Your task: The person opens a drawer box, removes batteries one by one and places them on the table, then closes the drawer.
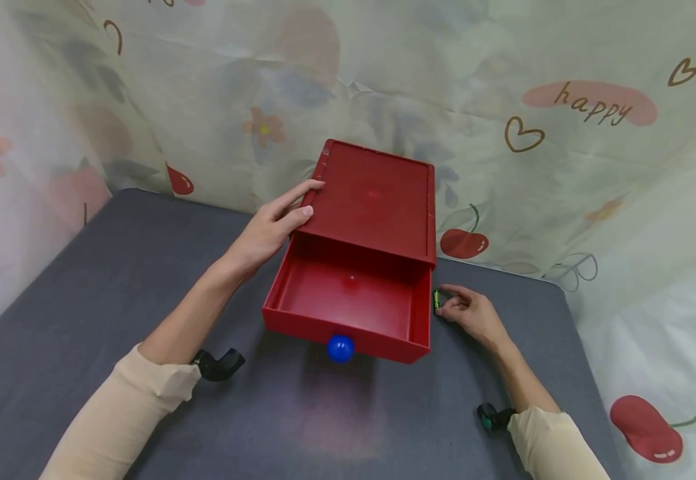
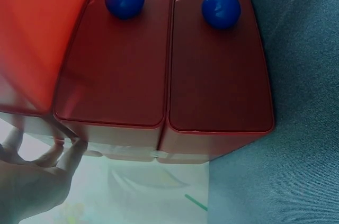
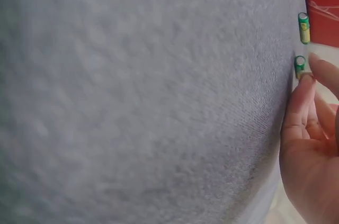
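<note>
A red drawer cabinet stands with its top drawer pulled out; the drawer has a blue knob and a bare floor. My left hand rests on the cabinet's left upper edge, thumb and forefinger extended on it. In the left wrist view its fingertips touch the cabinet's side. My right hand is low beside the cabinet's right side. Its thumb and forefinger pinch a small green battery, the thumb covering the lower end. A second green-and-yellow battery is just beyond it, close to the red cabinet.
Two lower drawers with blue knobs are closed beneath the pulled-out one. The grey tabletop extends around the cabinet. A patterned curtain hangs right behind the cabinet and at both sides.
</note>
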A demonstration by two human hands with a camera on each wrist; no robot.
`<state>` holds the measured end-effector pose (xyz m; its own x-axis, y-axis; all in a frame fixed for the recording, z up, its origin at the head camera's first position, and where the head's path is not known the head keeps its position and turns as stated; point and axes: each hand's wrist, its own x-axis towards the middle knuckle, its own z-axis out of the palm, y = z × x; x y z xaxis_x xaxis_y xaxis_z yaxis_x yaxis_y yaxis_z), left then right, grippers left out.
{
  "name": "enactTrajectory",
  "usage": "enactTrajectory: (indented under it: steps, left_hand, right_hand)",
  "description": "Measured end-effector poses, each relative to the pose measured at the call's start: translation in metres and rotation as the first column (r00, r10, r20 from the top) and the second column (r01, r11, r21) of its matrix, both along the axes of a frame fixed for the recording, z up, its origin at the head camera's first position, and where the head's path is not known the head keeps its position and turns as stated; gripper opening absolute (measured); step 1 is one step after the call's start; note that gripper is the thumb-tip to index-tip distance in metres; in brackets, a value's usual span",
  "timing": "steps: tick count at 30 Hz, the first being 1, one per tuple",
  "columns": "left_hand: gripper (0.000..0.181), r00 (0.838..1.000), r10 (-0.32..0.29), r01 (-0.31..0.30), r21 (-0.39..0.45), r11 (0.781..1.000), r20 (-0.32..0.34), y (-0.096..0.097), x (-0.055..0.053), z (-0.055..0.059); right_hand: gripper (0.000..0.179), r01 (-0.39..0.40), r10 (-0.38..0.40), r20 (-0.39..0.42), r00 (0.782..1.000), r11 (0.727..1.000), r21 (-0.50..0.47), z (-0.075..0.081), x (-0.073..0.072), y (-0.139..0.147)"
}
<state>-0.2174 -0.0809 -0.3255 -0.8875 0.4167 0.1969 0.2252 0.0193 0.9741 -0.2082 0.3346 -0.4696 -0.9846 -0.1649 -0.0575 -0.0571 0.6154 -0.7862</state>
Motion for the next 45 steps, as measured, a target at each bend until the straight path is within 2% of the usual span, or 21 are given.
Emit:
enactTrajectory:
  steps: [4, 7, 12, 19, 25, 34, 39, 45]
  left_hand:
    - [0.048, 1.0, -0.006, 0.006, 0.003, 1.0, 0.001, 0.0, 0.0, 0.0]
    - [0.048, 1.0, -0.006, 0.006, 0.006, 1.0, 0.004, -0.001, 0.0, 0.0]
    - [0.048, 1.0, -0.002, 0.002, -0.001, 1.0, 0.001, -0.002, -0.001, 0.0]
    - [0.048, 1.0, -0.008, 0.008, -0.005, 1.0, 0.002, -0.002, -0.002, 0.0]
    - [0.048, 1.0, 0.002, -0.002, -0.009, 1.0, -0.003, -0.003, -0.001, 0.0]
    - [0.048, 1.0, -0.007, 0.007, 0.001, 1.0, 0.003, -0.001, 0.0, -0.001]
    - [0.048, 1.0, -0.01, 0.01, 0.012, 1.0, 0.002, 0.0, 0.0, 0.0]
    - [0.048, 1.0, -0.004, 0.004, 0.009, 1.0, -0.001, 0.0, 0.0, 0.0]
  right_hand:
    - [0.044, 0.035, -0.029, 0.049, 0.998, 0.991, -0.133, 0.001, 0.005, 0.002]
    - [0.044, 0.061, -0.05, 0.062, 0.997, 0.979, -0.192, 0.002, 0.009, 0.001]
    - [0.045, 0.09, -0.081, 0.047, 0.996, 0.967, -0.237, 0.001, 0.016, -0.001]
    - [0.043, 0.127, -0.13, 0.016, 0.991, 0.922, -0.366, 0.005, 0.03, -0.005]
    - [0.039, 0.11, -0.125, -0.009, 0.992, 0.903, -0.415, 0.025, 0.049, -0.017]
    - [0.035, 0.088, -0.136, -0.067, 0.988, 0.871, -0.483, 0.028, 0.062, -0.023]
    - [0.032, 0.11, -0.169, -0.085, 0.982, 0.874, -0.474, 0.028, 0.068, -0.023]
    - [0.025, 0.065, -0.169, -0.171, 0.971, 0.869, -0.49, 0.037, 0.077, -0.03]
